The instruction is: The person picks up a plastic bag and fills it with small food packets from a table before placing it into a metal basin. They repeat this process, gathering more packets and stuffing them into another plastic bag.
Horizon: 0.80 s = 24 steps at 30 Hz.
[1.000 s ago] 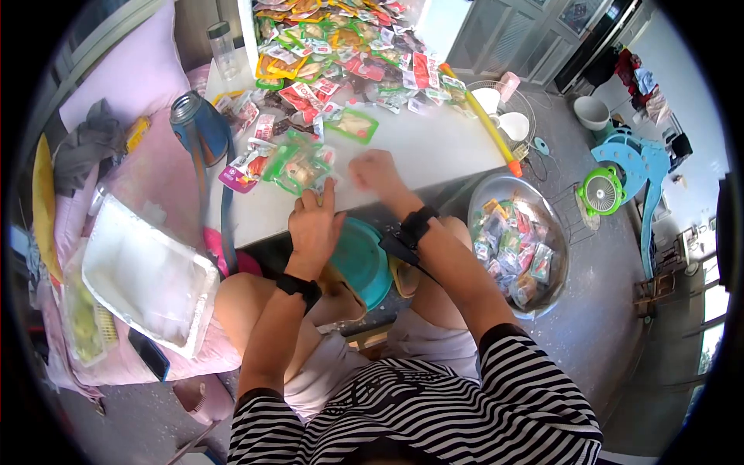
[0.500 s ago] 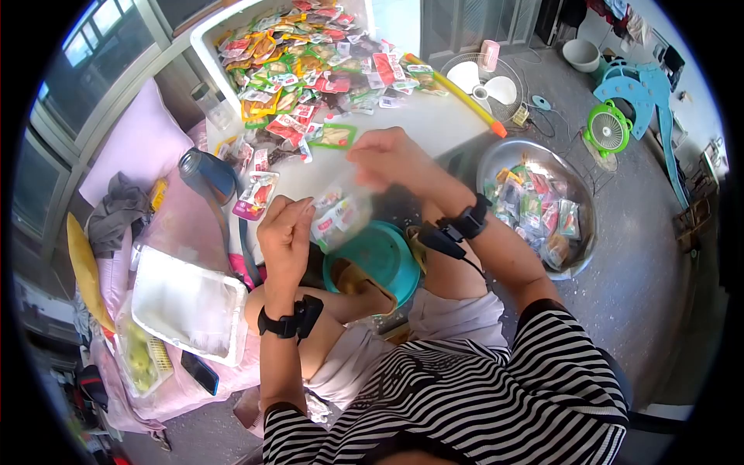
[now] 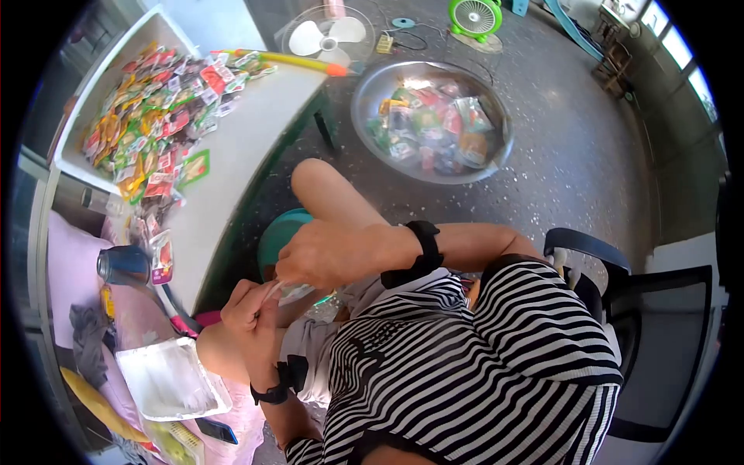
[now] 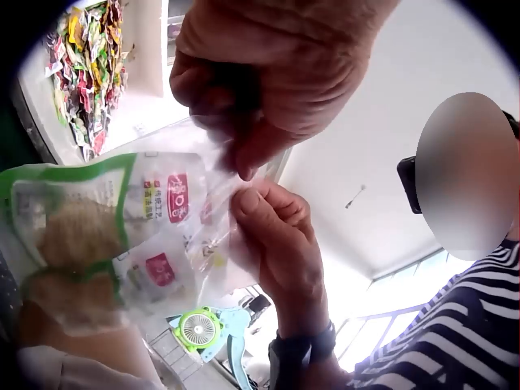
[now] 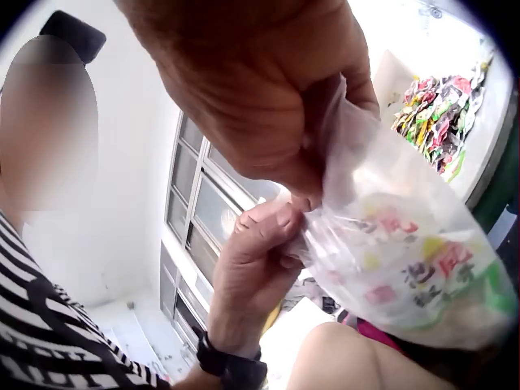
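The left grip [image 3: 252, 310] pinches the gathered edge of a clear plastic bag [image 4: 138, 236], held between the two grips near the knees, with what look like green-edged packets [image 4: 77, 227] showing through. The right grip [image 3: 329, 252] pinches that same edge, just beside. The bag should be light, limp and slippery, its contents soft enough to crush if squeezed, so the loose film near the mouth looks the best place to take hold. At the left, a dark blue flask [image 3: 124, 265] is near the desk's corner and a white foam tray [image 3: 174, 377] rests on pink bedding [image 3: 252, 411]. Next, the pale desk [image 3: 232, 147] carries a heap of small packets [image 3: 155, 116]. A teal basin [image 3: 279, 232] is partly hidden behind the right grip; further right, a metal basin [image 3: 364, 116] of packets stands on speckled grey floor [image 3: 558, 139], then a black chair [image 3: 659, 341]
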Motion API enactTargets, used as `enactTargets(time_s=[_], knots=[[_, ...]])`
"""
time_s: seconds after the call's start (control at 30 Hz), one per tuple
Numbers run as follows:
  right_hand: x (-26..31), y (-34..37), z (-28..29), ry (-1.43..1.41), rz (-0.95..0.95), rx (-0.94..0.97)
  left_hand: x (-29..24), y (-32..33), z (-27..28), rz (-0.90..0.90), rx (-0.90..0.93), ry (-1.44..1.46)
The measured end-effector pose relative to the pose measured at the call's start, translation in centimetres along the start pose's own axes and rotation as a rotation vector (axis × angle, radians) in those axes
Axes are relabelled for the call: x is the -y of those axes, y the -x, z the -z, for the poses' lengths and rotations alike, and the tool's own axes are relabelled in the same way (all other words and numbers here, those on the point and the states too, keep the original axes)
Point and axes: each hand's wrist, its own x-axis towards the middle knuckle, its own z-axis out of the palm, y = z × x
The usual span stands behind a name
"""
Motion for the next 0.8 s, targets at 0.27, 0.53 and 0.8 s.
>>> enactTargets(time_s=[0.27,0.53,0.8], knots=[[-1.7,3.9,3.6,0.027,0.004,-0.083,-1.0,-0.3,-1.2,-0.03,-0.088,-0.049],[-7.2,10.1,12.3,0.101,-0.626,-0.531,3.8,2.0,0.9,0.175,-0.322,0.023],[-23.3,19.8,13.4,0.029,-0.866,-0.911,5.3,3.6,3.6,0.257,-0.372,-0.093]])
